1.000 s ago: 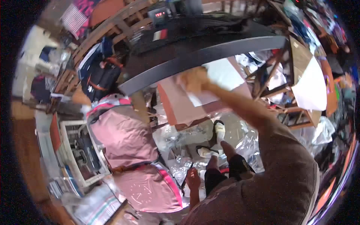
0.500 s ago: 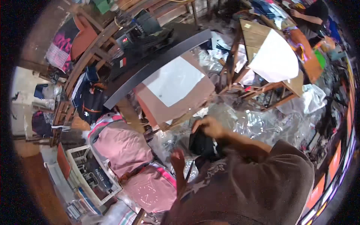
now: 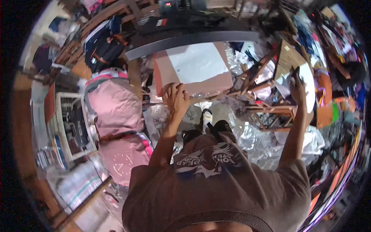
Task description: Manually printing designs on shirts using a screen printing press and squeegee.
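1. Brown sheet lies ahead, beneath a white sheet, long axis left to right.
2. Left hand, fingers forward, at its near edge; grip unclear.
3. Right hand, arm outstretched; cannot tell its grip.

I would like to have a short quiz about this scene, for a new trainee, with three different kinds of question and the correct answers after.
1. Multiple choice: What lies on the pinkish-brown panel in front of the person?
A) A striped cloth
B) A flat white sheet
C) A black bag

2. True or false: The right hand is touching that panel.

3. Short answer: What is the main colour of the padded fabric bundle, which is to the left of the left hand?

Key:
1. B
2. False; it is well to the right, in front of a second white sheet, while the left hand is at the panel's near edge.
3. Pink
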Demonstrator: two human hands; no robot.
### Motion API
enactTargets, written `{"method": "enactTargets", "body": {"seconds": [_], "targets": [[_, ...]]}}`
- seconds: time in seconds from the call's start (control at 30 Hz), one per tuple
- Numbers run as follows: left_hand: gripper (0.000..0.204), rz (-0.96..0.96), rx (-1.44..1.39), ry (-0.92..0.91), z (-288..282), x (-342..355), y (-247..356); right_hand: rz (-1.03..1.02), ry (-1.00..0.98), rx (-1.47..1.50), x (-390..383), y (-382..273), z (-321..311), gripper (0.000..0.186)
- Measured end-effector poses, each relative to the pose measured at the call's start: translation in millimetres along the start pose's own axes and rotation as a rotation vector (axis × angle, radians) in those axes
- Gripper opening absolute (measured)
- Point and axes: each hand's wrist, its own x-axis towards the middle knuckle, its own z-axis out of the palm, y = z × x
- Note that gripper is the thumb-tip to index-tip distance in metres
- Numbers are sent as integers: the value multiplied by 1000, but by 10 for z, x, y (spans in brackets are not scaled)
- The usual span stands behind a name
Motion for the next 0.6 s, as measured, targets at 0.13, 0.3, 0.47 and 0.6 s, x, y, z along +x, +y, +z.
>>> {"method": "enactTargets", "body": {"seconds": [0.13,0.3,0.47,0.6], "targets": [[35,-80,40,63,-33,-212,-153,16,281,371,75,-1393,-507,44],[37,-67,39,2,-124,-220,-128,-383,-95,664,-363,-3347,118,43],[38,-31,18,10,-141,-222,-136,-724,-130,537,-555,-4126,903,48],[32,-6,-53,78,-139,-216,-112,-796,-201,516,-414,-4179,1022,36]]}}
